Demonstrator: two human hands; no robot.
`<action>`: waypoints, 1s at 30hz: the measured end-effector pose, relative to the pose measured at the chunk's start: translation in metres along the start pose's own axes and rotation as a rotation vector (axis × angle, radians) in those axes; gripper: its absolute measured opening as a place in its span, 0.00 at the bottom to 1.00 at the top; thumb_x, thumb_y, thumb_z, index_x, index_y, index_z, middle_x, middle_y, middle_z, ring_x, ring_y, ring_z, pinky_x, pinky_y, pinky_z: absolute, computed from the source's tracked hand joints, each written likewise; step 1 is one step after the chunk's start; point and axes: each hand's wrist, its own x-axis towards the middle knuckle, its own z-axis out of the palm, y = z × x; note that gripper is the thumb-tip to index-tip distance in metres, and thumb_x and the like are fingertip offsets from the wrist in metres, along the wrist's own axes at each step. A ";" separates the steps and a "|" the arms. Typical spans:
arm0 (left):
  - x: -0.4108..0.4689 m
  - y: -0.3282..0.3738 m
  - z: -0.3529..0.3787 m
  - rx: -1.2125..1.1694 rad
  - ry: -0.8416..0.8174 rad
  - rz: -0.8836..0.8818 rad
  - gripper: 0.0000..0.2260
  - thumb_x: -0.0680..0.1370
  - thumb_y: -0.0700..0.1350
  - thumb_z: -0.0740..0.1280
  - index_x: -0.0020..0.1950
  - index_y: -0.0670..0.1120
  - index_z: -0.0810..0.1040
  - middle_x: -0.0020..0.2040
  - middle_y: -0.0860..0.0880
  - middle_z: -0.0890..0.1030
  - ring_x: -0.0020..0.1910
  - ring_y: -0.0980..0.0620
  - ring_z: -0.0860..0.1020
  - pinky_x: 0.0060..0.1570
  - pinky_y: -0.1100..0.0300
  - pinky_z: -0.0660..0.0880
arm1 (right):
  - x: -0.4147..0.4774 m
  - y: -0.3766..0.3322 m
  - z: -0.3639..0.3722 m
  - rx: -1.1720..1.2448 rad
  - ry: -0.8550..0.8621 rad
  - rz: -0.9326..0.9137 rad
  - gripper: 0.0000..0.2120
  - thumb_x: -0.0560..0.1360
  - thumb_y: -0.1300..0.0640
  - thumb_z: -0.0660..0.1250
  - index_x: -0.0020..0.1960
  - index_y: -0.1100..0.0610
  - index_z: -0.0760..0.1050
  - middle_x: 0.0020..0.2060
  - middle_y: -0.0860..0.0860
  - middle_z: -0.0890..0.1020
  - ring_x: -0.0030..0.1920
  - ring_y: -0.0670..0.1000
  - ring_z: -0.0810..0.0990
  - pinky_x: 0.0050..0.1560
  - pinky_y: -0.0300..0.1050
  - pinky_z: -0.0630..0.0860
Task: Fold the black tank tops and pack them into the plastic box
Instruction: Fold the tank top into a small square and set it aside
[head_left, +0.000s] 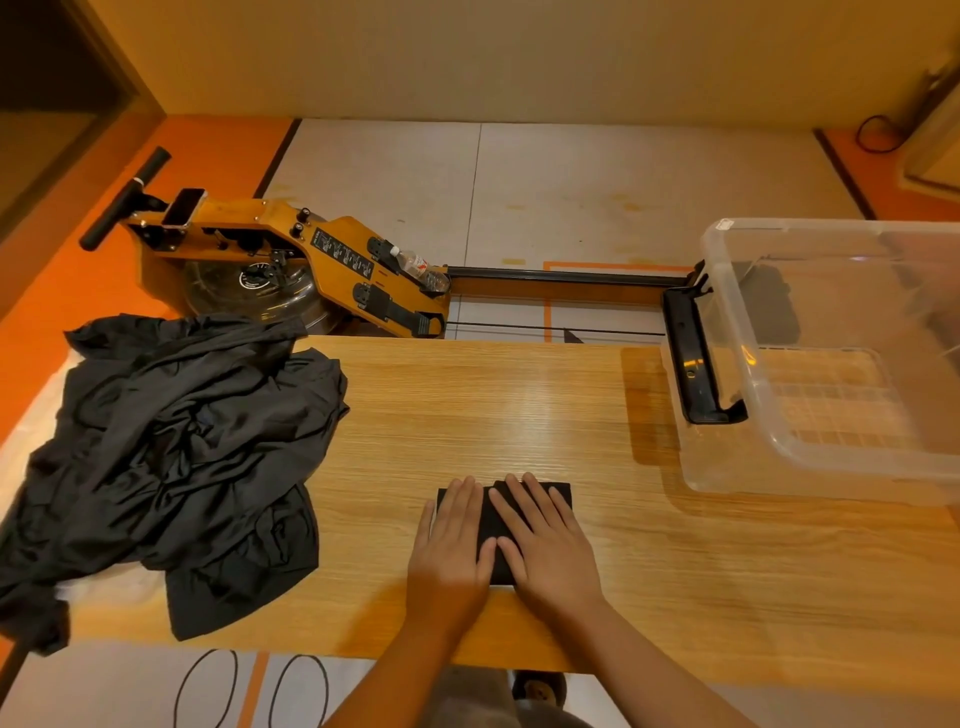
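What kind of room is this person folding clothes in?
Likely a gym or workout room: a rowing machine with a water bottle sits behind the table, on orange-bordered mat flooring.

The wood-grain table (519, 405) has a smooth sheen, the tank tops (171, 452) are matt black cloth, the box (779, 447) clear glossy plastic.
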 end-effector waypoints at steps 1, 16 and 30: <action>0.000 -0.001 0.001 -0.007 -0.003 0.004 0.26 0.79 0.52 0.55 0.76 0.44 0.64 0.76 0.49 0.64 0.76 0.54 0.57 0.72 0.50 0.56 | 0.000 0.000 0.000 -0.007 0.011 0.001 0.24 0.80 0.45 0.53 0.74 0.49 0.65 0.73 0.50 0.68 0.75 0.50 0.61 0.74 0.48 0.51; 0.111 -0.012 -0.010 0.261 -0.167 0.515 0.27 0.80 0.55 0.54 0.77 0.44 0.59 0.77 0.47 0.62 0.77 0.51 0.54 0.72 0.53 0.52 | 0.030 0.019 -0.013 0.032 0.056 0.341 0.27 0.77 0.44 0.52 0.73 0.53 0.67 0.72 0.54 0.69 0.74 0.53 0.60 0.74 0.50 0.48; 0.125 0.052 -0.015 -0.102 -0.077 0.083 0.29 0.81 0.56 0.47 0.79 0.51 0.40 0.79 0.51 0.37 0.77 0.54 0.36 0.76 0.54 0.39 | 0.019 0.037 -0.031 0.104 0.144 0.308 0.32 0.77 0.41 0.57 0.78 0.50 0.55 0.77 0.50 0.56 0.78 0.50 0.47 0.75 0.47 0.40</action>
